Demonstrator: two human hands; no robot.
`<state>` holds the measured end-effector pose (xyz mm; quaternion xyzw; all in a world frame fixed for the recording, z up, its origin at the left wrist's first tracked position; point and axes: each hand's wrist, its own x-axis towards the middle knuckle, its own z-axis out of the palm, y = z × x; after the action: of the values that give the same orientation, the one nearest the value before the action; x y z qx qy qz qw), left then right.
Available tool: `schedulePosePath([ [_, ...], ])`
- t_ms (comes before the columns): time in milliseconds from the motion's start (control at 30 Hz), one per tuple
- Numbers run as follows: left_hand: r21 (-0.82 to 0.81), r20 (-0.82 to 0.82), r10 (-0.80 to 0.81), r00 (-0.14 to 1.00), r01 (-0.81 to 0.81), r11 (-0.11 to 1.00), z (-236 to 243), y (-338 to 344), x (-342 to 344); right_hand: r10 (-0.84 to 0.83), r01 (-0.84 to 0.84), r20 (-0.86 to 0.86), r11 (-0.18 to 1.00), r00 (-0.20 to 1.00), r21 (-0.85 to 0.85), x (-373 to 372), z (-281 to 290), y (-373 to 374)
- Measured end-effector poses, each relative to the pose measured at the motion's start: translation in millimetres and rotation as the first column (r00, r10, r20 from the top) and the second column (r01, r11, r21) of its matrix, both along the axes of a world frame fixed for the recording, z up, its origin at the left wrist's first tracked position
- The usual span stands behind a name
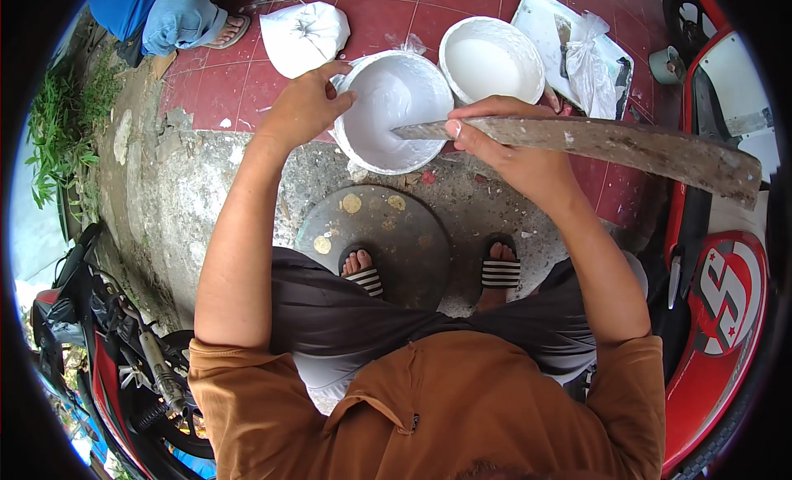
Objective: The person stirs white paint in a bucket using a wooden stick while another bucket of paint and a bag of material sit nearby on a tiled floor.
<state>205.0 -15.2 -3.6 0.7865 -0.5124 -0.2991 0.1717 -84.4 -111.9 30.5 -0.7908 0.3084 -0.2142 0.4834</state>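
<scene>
A white bucket [363, 137] coated with white residue stands on the tile edge in front of me, with a whitish wet mix inside. My left hand [309, 104] grips its left rim, the thumb on the inner side and fingers over the outside. In my right hand [511, 146] is a long, weathered wooden plank [643, 146]. Its narrow end reaches down into the mix, while the wide end sticks out far to the right. Just beyond my right hand sits a second white bucket [492, 61] holding smooth white material.
Behind the buckets are a tied white bag [304, 37] and a white tray [544, 18] with a plastic bag [587, 63]. A person's sandalled foot [228, 31] is at far left. Motorcycles [124, 356] [718, 315] flank me; a round slab [396, 249] lies between my feet.
</scene>
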Motion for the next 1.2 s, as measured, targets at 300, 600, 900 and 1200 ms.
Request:
schedulePosePath([
  [300,-0.009,0.002,-0.017,1.000,0.017,1.000,0.1,-0.3,-0.2,-0.102,0.103,0.136,0.995,0.985,-0.002,2.6,-4.8,-9.9],
  [600,0.001,0.014,0.001,1.000,-0.001,1.000,3.8,0.2,-2.1,-0.051,0.057,-0.047,0.987,0.998,0.151,3.8,-1.0,4.9],
  [900,-0.003,0.010,0.006,1.000,-0.006,1.000,1.1,0.8,0.1,-0.027,0.048,0.096,0.974,0.995,-0.222,3.9,10.8,-10.3],
  [1200,0.014,0.009,-0.002,1.000,0.001,1.000,2.7,-0.6,-1.1,-0.083,0.064,0.061,0.961,0.995,0.268,7.3,-3.4,4.2],
])
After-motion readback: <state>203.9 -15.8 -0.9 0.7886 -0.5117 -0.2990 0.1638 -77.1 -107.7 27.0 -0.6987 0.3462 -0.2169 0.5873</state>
